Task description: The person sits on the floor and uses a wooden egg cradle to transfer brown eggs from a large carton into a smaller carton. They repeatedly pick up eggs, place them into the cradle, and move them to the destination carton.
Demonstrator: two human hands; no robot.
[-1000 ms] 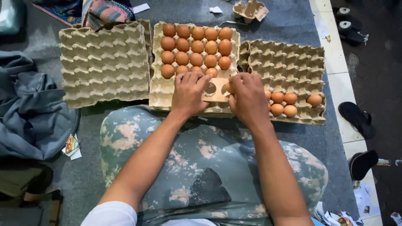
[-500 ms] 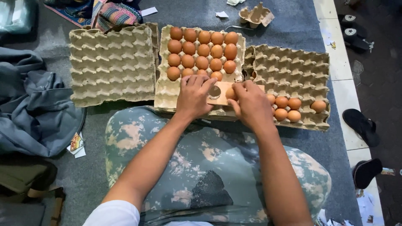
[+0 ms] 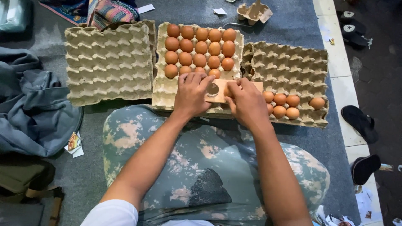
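Both hands, left hand (image 3: pixel 191 94) and right hand (image 3: pixel 247 102), are grasping a wooden board (image 3: pixel 218 93), with brown eggs (image 3: pixel 201 47) at 12 o'clock and an empty tray (image 3: pixel 109 62) at 9 o'clock.

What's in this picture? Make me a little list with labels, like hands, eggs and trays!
Left hand: touching a flat wooden board with a round hole
Right hand: on the same board; what it grips is hidden
Middle grey cardboard egg tray: mostly filled with brown eggs
Right tray: a few eggs
Left tray: no eggs
Floor: crumpled grey cloth, black sandals
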